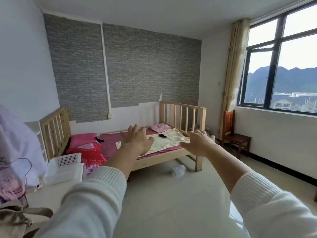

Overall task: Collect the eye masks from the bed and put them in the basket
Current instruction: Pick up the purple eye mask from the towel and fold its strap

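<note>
Pale wood frames a small bed with slatted rails at both ends, standing against a wall partly covered in grey brick-pattern paper. Two black eye masks lie on the bed, well apart: one eye mask rests on the dark pink sheet just beside a pink pillow at the left end, and the other eye mask lies on a cream blanket toward the right end. A white plastic basket with perforated sides sits on a pale surface at the lower left, near the bed's left end. Both arms, in white ribbed sleeves, stretch forward toward the bed. The left hand and the right hand are both empty, palms down, fingers spread apart, held in the air and touching nothing. A red-brown wooden chair stands below a large dark-framed window on the right.
</note>
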Available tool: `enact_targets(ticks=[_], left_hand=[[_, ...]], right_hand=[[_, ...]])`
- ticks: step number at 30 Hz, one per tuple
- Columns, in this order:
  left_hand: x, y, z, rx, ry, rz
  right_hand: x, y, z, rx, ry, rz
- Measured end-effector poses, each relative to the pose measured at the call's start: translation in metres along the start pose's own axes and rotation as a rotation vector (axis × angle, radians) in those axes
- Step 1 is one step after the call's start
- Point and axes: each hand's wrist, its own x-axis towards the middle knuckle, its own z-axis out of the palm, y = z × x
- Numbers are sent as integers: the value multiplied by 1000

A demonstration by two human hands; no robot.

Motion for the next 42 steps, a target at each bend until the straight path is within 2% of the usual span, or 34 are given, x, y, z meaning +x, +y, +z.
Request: enact_targets(ticks=[7,21,29,37,42], left_hand=[[8,-9,5,48,-19,17],[74,-28,52,-71,-44,35],[176,-7,91,-108,-77,41],[336,37,140,-141,-78,42],[425,52,188,-115,-125,30]], right_hand=[[9,-8,9,-7,10,-11],[78,-14,55,60,28,36],[186,14,84,35,40,23],[348,69,107,16,52,22],[436,90,149,15,-16,30]])
